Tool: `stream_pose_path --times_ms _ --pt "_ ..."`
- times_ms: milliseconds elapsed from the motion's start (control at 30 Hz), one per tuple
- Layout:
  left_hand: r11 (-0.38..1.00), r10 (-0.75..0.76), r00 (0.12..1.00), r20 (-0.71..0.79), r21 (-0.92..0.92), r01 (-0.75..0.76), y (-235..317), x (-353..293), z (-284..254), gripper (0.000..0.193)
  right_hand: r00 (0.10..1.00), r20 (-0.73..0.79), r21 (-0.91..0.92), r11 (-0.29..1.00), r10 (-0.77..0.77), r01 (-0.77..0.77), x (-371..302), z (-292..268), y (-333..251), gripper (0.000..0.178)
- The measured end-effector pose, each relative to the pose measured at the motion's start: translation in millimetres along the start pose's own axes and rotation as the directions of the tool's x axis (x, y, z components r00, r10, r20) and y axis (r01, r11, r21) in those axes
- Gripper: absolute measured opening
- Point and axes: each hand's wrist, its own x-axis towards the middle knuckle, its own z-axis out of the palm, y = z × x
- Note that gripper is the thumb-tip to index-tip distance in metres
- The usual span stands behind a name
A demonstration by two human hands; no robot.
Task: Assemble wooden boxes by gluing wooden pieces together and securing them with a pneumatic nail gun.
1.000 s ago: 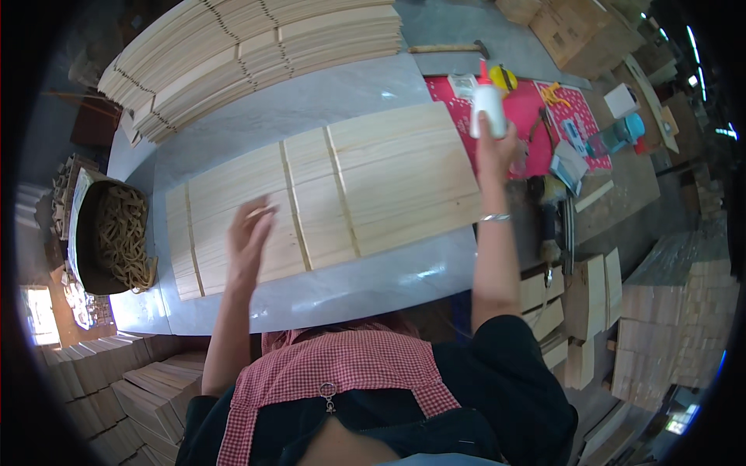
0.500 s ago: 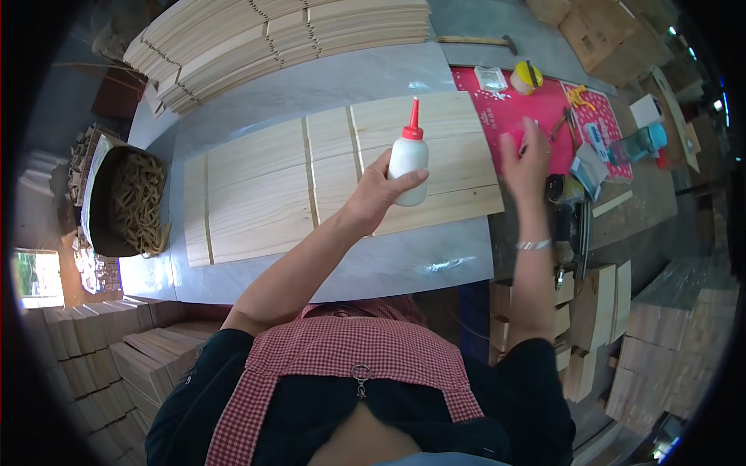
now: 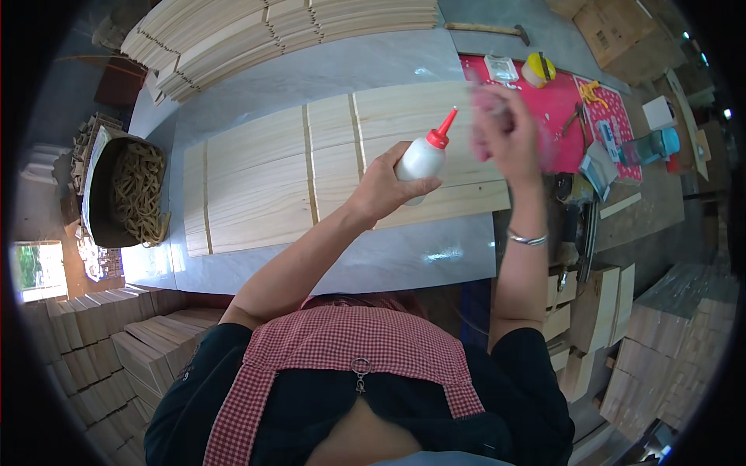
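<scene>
My left hand (image 3: 388, 185) is wrapped round a white squeeze bottle (image 3: 422, 161) with a red cap and a pointed red nozzle. The bottle leans with its nozzle up and to the right, above grooved light-wood panels (image 3: 256, 179) laid side by side on the table. To the right of the nozzle, my right hand (image 3: 513, 140) is closed on a crumpled pink cloth (image 3: 485, 116), both smeared by motion. A silver bangle is on that wrist. The right hand is over the panels' right end and the red mat (image 3: 556, 101).
Grooved boards (image 3: 272, 39) are stacked at the back. A hammer (image 3: 489, 29), a yellow tape roll (image 3: 538, 70), pliers (image 3: 573, 118) and a blue-lidded bottle (image 3: 649, 145) lie or stand at the right. A bin (image 3: 97, 190) of tan bands stands at the left.
The bottle has gone from upright to tilted rightward, still in my left hand. My right hand has come left and up from the red mat, bringing the pink cloth toward the nozzle.
</scene>
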Motion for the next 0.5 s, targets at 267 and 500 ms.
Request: stream_pose_path --times_ms 267,500 --pt "0.974 0.082 0.993 0.081 0.205 -0.097 -6 -7 0 0.061 0.969 -0.183 -0.355 0.908 0.166 -0.222 9 -20 -18 0.016" --pt "0.976 -0.016 0.967 0.254 -0.208 0.070 -16 -13 13 0.063 0.886 -0.412 -0.911 0.102 -0.214 -0.399 -16 -180 66 0.045"
